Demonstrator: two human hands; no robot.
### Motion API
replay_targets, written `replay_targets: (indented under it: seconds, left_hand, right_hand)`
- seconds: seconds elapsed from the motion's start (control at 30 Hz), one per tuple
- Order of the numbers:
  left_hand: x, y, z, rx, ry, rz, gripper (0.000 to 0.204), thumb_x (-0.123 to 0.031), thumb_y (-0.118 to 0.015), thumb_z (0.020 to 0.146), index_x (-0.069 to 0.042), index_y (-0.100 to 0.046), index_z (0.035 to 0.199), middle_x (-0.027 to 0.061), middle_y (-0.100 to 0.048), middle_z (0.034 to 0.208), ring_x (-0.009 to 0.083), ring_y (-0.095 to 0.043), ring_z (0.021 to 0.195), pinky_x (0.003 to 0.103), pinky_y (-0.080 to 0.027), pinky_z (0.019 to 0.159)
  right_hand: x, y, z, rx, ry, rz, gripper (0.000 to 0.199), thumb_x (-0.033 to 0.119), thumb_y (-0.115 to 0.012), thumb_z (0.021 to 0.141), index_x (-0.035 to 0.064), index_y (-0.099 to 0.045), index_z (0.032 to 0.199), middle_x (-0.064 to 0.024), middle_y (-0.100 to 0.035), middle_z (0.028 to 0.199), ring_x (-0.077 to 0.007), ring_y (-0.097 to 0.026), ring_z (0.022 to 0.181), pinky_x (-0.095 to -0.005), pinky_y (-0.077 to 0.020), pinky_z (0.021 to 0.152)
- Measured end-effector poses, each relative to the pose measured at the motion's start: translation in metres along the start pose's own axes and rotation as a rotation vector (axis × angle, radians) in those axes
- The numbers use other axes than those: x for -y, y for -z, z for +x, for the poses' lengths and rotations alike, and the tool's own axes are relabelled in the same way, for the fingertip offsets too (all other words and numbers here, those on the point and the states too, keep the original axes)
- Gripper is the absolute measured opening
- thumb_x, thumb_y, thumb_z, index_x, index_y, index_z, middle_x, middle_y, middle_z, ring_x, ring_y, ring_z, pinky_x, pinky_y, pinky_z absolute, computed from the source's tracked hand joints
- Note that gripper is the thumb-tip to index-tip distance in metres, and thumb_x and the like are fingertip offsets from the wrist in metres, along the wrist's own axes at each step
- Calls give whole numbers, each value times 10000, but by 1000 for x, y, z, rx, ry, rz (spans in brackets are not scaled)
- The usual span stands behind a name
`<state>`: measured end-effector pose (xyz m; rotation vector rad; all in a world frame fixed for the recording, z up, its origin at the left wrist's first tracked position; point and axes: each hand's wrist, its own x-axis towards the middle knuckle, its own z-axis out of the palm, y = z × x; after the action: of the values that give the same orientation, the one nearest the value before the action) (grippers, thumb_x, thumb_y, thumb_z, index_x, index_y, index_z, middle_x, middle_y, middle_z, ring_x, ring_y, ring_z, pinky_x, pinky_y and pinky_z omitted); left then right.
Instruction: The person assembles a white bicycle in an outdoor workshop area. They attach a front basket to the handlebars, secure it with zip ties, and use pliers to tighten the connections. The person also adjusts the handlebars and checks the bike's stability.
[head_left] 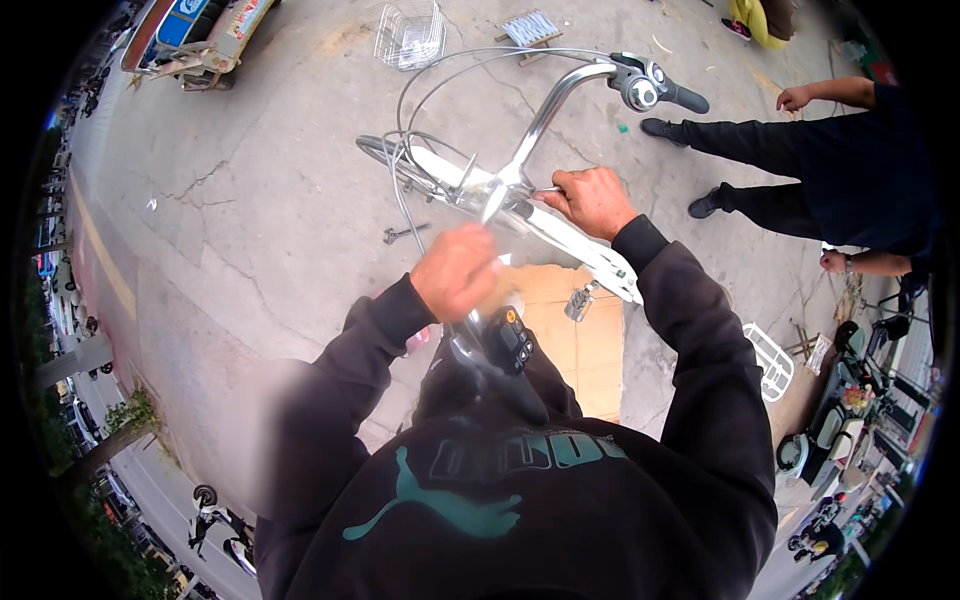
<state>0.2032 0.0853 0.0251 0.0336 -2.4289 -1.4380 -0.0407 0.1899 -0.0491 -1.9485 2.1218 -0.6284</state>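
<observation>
Bike (578,245) below both hands

Bike noted just off picture centre, toward 12 o'clock: frame white, bar (540,118) chrome and curved, cables (402,125) grey. Taken from the stem (513,180), a black grip (687,98) is seen at 2 o'clock, a wrench (404,234) at 8. At 3, a thin metal piece (547,190) is pinched by the right hand (595,202), fingers curled. At 7, the left hand (455,272) is blurred, fingers bent; whether anything is gripped cannot be told.

The right fingers (572,192) hold a slim metal piece (545,190) beside the silver handlebar (545,110), blurred left fingers (480,262) close by.
</observation>
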Motion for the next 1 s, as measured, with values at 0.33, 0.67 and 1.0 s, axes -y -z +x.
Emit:
replay_targets:
  seconds: [0.33,0.67,1.0]
  left_hand:
    - [1,-1,-1,22,21,16,265,-50,-436,803,-12,-397,544,112,-427,526,314,-429,545,430,-443,774]
    - [3,-5,-4,-22,-10,40,285,-62,-469,818,13,-374,560,143,-410,531,351,-408,555,419,-413,711]
    - [-6,0,-1,65,-26,137,284,-123,-526,813,12,-434,581,171,-447,593,377,-448,602,433,-380,615]
  right_hand:
    - [58,-25,-21,-210,-508,99,492,427,-570,927,23,-605,649,-204,-532,539,-417,-540,541,-478,-408,503]
    - [95,-49,-17,-371,-882,321,569,476,-480,947,-13,-633,701,-265,-590,683,-448,-581,678,-503,-442,647]
    - [81,-23,-17,-323,-520,213,231,271,-508,950,43,-538,955,-227,-625,690,-439,-608,681,-522,-443,621]
